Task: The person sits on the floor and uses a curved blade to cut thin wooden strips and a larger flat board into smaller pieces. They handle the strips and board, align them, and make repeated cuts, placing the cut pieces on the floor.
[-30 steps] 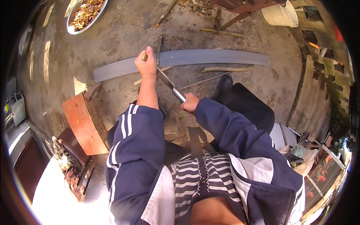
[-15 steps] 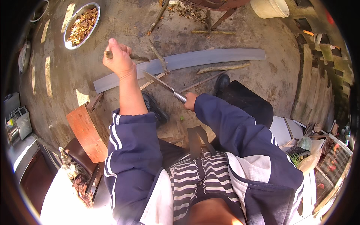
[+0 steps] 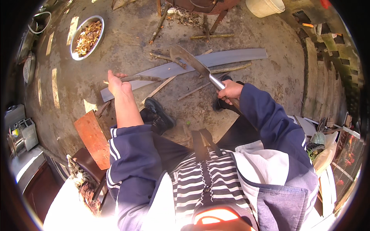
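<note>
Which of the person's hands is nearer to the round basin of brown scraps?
Left. In the picture, the left hand, holding a stick, is below and right of the basin; the right hand, gripping a large knife, is much farther right.

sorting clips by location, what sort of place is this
Likely a home yard or outdoor work area: stained floor with sunlit patches, a basin of brown chips, a mesh panel.

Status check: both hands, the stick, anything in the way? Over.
Left hand holding stick. Right hand gripping large knife by its handle, blade apart from that stick. Loose sticks lie around the grey strip.
</note>
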Tool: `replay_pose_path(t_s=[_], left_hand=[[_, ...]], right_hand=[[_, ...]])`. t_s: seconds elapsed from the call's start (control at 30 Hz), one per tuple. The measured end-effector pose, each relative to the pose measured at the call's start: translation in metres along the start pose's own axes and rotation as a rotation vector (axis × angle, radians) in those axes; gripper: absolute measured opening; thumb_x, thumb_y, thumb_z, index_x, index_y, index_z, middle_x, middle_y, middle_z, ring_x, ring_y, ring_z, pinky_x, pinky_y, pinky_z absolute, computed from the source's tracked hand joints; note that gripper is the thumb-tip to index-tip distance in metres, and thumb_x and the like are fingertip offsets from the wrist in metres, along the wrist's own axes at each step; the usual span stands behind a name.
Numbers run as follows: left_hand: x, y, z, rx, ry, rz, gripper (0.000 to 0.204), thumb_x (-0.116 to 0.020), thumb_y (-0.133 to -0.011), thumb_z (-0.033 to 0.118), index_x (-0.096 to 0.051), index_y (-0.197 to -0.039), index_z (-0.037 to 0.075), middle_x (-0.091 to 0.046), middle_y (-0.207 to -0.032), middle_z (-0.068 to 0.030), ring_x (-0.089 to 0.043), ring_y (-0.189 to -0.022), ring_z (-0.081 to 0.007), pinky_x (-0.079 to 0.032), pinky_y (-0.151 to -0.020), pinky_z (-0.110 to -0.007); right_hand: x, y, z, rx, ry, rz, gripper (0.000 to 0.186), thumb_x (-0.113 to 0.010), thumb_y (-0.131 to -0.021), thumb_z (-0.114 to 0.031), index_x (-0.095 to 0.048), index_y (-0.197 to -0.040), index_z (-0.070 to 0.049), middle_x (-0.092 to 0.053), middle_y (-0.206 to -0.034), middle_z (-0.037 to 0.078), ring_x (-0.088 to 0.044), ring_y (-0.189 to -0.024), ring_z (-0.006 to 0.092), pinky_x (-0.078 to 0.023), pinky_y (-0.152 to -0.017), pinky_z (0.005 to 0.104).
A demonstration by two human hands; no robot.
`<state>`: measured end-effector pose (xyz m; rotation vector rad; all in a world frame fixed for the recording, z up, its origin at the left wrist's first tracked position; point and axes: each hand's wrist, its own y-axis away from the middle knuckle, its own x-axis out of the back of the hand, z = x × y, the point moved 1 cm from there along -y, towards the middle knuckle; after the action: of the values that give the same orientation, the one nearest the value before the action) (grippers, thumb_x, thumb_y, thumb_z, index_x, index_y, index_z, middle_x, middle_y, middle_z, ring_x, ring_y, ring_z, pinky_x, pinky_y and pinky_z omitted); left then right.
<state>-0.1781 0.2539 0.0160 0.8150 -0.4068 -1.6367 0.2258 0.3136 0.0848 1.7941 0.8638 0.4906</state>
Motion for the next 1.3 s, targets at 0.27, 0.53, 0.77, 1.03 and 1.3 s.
replay_pose_path(t_s=[0.27,0.53,0.77,1.03,1.3], left_hand=[[0.006,0.021,-0.075,0.246,-0.538,-0.218,0.059,-0.066,-0.081,0.025,-0.040,-0.130,0.005,-0.052,-0.116,-0.0088,-0.047,-0.107,-0.0233,-0.033,-0.094,-0.044],[0.001,0.025,-0.045,0.035,-0.518,-0.467,0.051,-0.063,-0.083,0.015,-0.042,-0.129,0.005,-0.048,-0.128,-0.0101,-0.045,-0.119,-0.0259,-0.031,-0.099,-0.038],[0.027,0.020,-0.047,0.164,-0.696,-0.562,0.037,-0.057,-0.089,0.015,-0.048,-0.122,0.001,-0.054,-0.120,-0.0124,-0.054,-0.108,-0.0252,-0.044,-0.093,-0.036],[0.032,0.036,-0.078,0.144,-1.060,-0.579,0.042,-0.053,-0.091,0.019,-0.042,-0.127,0.001,-0.048,-0.128,-0.0150,-0.048,-0.116,-0.0298,-0.039,-0.098,-0.039],[0.018,0.082,-0.110,0.065,-1.445,-0.668,0.039,-0.052,-0.090,0.019,-0.047,-0.124,0.001,-0.050,-0.125,-0.0150,-0.051,-0.113,-0.0281,-0.040,-0.097,-0.038]], right_hand=[[0.082,0.136,0.066,0.002,0.087,0.509,0.023,-0.064,-0.072,-0.003,-0.047,-0.087,-0.001,-0.048,-0.056,0.005,-0.047,-0.040,0.0135,-0.040,-0.035,0.0299],[0.118,0.133,0.193,-0.147,0.103,1.034,0.030,-0.068,-0.068,-0.008,-0.053,-0.092,0.005,-0.056,-0.058,0.013,-0.058,-0.045,0.0203,-0.044,-0.041,0.0348],[0.049,0.027,0.335,-0.375,0.134,0.997,0.040,-0.067,-0.068,-0.020,-0.059,-0.101,0.001,-0.061,-0.097,0.026,-0.061,-0.091,0.0374,-0.048,-0.080,0.0407],[-0.046,-0.047,0.408,-0.258,-0.205,0.989,0.048,-0.066,-0.069,-0.015,-0.044,-0.110,-0.005,-0.061,-0.084,0.025,-0.061,-0.082,0.0396,-0.047,-0.071,0.0448],[-0.083,-0.091,0.418,-0.102,-0.404,0.969,0.055,-0.065,-0.067,-0.008,-0.045,-0.118,-0.009,-0.062,-0.090,0.021,-0.061,-0.087,0.0386,-0.048,-0.073,0.0422]])
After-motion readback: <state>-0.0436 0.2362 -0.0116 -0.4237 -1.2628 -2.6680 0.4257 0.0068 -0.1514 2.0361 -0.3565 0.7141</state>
